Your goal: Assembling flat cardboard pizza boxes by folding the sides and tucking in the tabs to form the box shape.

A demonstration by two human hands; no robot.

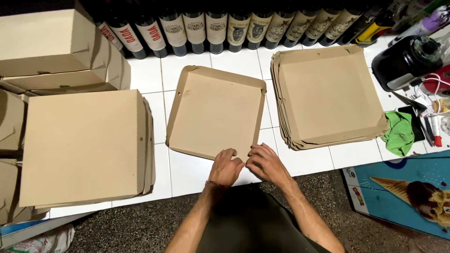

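From the head view, my landmark is the half-folded box tray (pixel 214 112) lying on the white tiled desk (pixel 197 175) straight in front of me. My left hand (pixel 226 167) and my right hand (pixel 265 162) meet at the tray's near edge, touching each other. The fingers of both are curled together and pressed down on the near flap; they pinch or push the cardboard, though I cannot tell whether any finger is tucked under it.

The tray's far, left and right walls already stand up, with the far corners folded in. The near wall looks unfinished to me, since it lies low under my hands, so I judge this box about three parts done, with the last side left.

Right of the tray sits a stack of flat blanks (pixel 328 96), thick with many sheets, so plenty seems left to fold. Left of the tray lies a pile of closed boxes (pixel 84 145), and beyond that pile more closed boxes (pixel 51 47) are heaped up; those look finished.

Behind the tray a row of dark bottles (pixel 220 28) lines the back of the desk. Far right of the tray are a green cloth (pixel 399 133) and a black appliance (pixel 407 61).
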